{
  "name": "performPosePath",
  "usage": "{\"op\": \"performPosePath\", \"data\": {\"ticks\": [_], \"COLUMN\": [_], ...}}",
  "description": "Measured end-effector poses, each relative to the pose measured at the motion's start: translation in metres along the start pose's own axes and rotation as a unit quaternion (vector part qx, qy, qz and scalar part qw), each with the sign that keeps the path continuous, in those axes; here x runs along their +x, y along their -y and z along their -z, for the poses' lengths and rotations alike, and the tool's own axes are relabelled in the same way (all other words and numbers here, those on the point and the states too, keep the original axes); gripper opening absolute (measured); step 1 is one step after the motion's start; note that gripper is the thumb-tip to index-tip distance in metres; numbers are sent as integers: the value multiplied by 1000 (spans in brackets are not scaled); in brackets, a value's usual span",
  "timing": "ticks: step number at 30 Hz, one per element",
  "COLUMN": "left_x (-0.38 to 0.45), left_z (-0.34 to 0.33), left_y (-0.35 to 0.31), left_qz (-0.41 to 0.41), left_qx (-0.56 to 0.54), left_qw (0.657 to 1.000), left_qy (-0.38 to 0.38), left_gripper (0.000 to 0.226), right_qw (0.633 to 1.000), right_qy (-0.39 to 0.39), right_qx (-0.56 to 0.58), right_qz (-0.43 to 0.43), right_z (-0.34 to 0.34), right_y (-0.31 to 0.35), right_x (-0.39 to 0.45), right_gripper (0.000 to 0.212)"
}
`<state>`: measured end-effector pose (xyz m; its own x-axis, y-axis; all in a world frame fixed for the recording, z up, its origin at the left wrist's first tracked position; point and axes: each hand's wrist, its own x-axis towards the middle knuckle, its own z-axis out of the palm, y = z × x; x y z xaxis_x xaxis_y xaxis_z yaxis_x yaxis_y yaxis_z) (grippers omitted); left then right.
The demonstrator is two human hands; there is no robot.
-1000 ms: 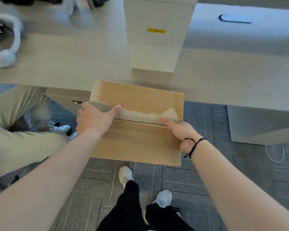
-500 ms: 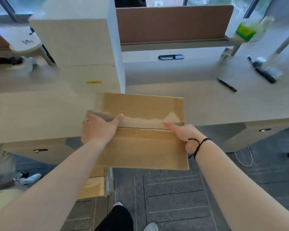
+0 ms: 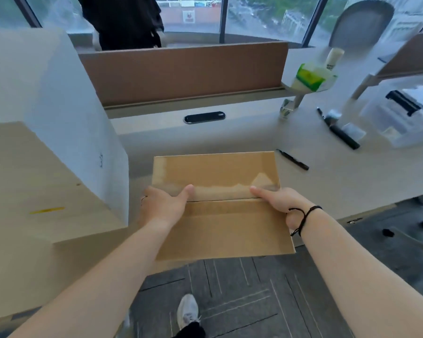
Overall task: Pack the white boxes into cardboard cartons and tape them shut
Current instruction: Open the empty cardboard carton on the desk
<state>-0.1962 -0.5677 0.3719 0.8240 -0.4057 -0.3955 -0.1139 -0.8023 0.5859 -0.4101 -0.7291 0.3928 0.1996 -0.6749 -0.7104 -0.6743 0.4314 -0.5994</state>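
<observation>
Two hands on one cardboard carton (image 3: pixel 220 208). Left hand (image 3: pixel 164 206): clamped on the carton's left edge, thumb laid flat along the centre seam, fingers wrapped out of sight round the side. Right hand (image 3: pixel 279 203): clamped on the right edge, thumb pointing inward along the same seam, black cord bracelet (image 3: pixel 303 215) at the wrist. Carton: held level between both hands, flaps closed, long axis left to right, far half over the near edge of the surface (image 3: pixel 230 142), near half over the carpeted floor (image 3: pixel 230 289). Seam: running side to side directly under both thumbs; pale torn patches beside it on the far flap; whether tape covers it, cannot tell. Judgement: next move likely a short push forward onto the surface, both hands equally near, open space straight ahead.

Count outward:
- White boxes: 1 large, tall, standing on the surface just left of the carton (image 3: pixel 47 93).
- Pale wood-toned block with yellow sticker: 1, in front of the white box (image 3: pixel 34 191).
- Black marker pens: 1 just right of the carton's far corner (image 3: pixel 292 159); 1 thicker, farther right (image 3: pixel 343 136).
- Cable grommet: 1, beyond the carton (image 3: pixel 204 117).
- Brown divider panel: 1, along the back (image 3: pixel 181 71).
- Green-and-white packet: 1, far right (image 3: pixel 311 76).
- Clear plastic container, black handle: 1, far right (image 3: pixel 401 113).
- Tape dispenser: none identifiable.
- Other person, dark clothing: 1, by the window (image 3: pixel 122 20).
</observation>
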Motion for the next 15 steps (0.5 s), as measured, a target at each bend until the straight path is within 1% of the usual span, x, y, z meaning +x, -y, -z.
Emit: {"op": "performPosePath", "data": {"ticks": [2,3,5,6,9,12,15], "left_x": [21,31,45,52,71,90,98], "left_z": [-8,-12,-20,-25,-43,-58,-71], "left_y": [-23,-35,-54,-62,-85,-105,-121], "left_qz": [0,2,11,17,40,63,86], "left_qx": [-7,-9,-5,-3,-12,-23,-26], "left_qw": [1000,1000,1000,1000,999,997,995], "left_qy": [4,3,0,-3,-11,-27,-41], "left_gripper": [109,107,104,104,105,106,108], "right_qw": [1000,1000,1000,1000,999,999,997], "right_qy": [3,4,6,10,24,47,72], "right_qx": [-2,3,1,3,3,-7,-14], "right_qz": [-2,-6,-12,-13,-20,-18,-19], "right_z": [12,18,27,32,48,61,72], "right_y": [21,31,49,56,73,86,96], "right_x": [22,34,54,65,101,145,174], "right_gripper": [118,117,105,103,112,129,133]}}
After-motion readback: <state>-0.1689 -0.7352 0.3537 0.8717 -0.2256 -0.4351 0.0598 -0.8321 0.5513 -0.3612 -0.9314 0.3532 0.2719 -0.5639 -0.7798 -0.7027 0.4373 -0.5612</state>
